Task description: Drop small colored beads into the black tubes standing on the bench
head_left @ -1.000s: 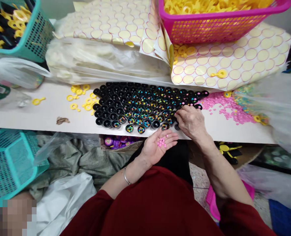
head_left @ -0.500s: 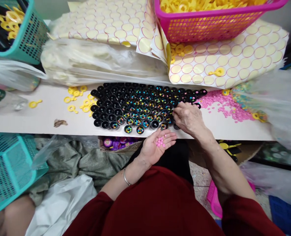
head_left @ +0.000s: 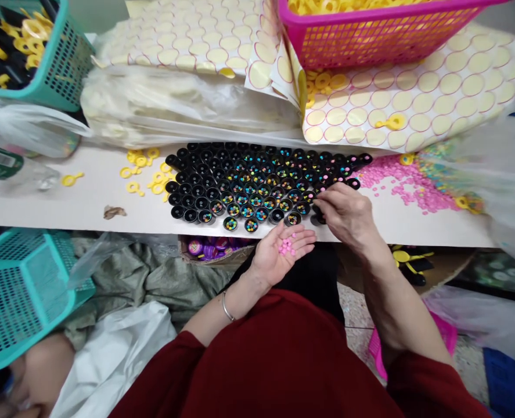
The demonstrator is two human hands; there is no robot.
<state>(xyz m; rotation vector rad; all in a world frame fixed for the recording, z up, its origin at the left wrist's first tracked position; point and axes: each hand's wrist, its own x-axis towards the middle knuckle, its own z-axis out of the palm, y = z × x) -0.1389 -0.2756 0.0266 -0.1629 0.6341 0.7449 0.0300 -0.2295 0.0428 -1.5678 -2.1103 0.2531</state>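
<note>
My left hand (head_left: 278,252) lies palm up just in front of the shelf edge, fingers stretched out flat. Small pink pellets (head_left: 287,247) rest loose in its palm. Over the right end of a block of round black cups (head_left: 202,188) is my right hand (head_left: 322,203), its thumb and fingertips pinched together; anything between them is hidden. The cups stand upright, packed closely. Many on the middle and right hold multicoloured pellets (head_left: 261,214), some at the right show pink ones, and those on the left show only dark insides.
Spilled pink pellets (head_left: 427,194) lie right of the cups, beside a clear plastic bag (head_left: 501,186). Yellow ring-ended pieces (head_left: 157,183) lie to the left. Behind are label sheets (head_left: 370,116), a pink basket (head_left: 370,43) and a teal basket (head_left: 65,69).
My right hand has moved slightly down and toward me, its fingers still pinched, showing more of the cups behind it. My left hand keeps its palm up with the pellets. The view has shifted slightly.
</note>
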